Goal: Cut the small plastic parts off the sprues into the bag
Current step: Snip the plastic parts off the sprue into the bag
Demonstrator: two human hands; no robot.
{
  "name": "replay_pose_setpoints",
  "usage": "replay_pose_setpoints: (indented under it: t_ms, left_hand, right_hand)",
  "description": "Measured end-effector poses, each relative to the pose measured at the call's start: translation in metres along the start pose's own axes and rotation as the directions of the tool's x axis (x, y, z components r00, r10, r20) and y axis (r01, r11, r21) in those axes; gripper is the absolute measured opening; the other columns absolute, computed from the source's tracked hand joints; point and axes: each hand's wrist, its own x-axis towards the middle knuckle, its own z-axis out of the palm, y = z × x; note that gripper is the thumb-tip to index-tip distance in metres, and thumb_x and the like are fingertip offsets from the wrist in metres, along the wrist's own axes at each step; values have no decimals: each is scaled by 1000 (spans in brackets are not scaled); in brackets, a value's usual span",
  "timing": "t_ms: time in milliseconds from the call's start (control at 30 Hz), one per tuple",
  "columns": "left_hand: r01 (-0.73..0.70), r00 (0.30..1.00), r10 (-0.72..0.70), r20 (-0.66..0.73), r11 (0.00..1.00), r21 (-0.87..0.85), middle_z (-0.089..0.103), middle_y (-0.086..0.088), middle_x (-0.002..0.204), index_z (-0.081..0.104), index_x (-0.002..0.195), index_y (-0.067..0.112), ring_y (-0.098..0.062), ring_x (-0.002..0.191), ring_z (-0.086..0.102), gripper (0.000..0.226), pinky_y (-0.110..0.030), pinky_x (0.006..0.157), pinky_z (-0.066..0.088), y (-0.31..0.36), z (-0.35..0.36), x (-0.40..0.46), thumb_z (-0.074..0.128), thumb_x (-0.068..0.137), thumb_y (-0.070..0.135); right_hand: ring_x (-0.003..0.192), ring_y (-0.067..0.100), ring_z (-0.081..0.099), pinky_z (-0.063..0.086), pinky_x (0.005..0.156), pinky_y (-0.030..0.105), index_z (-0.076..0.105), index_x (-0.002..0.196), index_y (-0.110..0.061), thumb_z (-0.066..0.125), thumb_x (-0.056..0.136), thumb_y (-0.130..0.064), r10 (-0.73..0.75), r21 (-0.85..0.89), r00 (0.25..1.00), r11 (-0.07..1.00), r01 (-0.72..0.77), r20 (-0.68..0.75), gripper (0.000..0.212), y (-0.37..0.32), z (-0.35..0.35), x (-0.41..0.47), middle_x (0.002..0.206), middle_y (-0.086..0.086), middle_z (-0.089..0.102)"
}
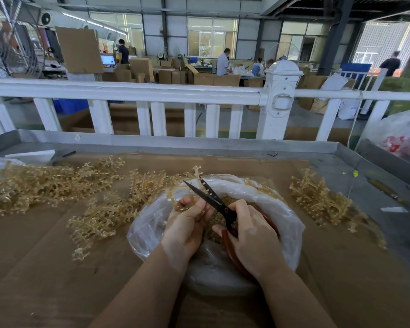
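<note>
Your left hand (pixel 187 223) pinches a tan sprue (pixel 197 177) between curled fingers, its tip rising past the far rim of the clear bag (pixel 287 223). Your right hand (pixel 251 235) grips the red handles of the scissors (pixel 211 197), fingers curled round them; the black blades stand apart around the sprue, over the bag's mouth. Cut parts (pixel 217 221) lie inside the bag. More sprues lie heaped on the cardboard (pixel 45 268), left (pixel 47 183) and right (pixel 327 202) of the bag.
</note>
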Motion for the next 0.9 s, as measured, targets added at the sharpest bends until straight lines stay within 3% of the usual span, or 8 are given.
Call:
replay_pose_setpoints:
  t_ms: [567, 900]
  left_hand:
    - [-71, 997, 71, -24, 997, 3, 64, -8, 65, 46, 70, 14, -14, 53, 66, 32, -21, 51, 55, -4, 1, -3, 54, 85, -13]
    - [-42, 999, 42, -6, 999, 10, 67, -4, 60, 44, 71, 17, -12, 53, 66, 32, -21, 52, 55, -3, 0, -2, 58, 83, -9]
  right_hand:
    - [91, 17, 60, 52, 74, 31, 55, 104, -16, 66, 83, -43, -15, 5, 998, 1000, 15, -54, 36, -1, 2, -1, 96, -1, 62]
    - [77, 15, 62, 53, 66, 28, 55, 104, -13, 68, 82, -42, -41, -31, 998, 999, 39, -50, 39, -1, 3, 0, 86, 0, 64]
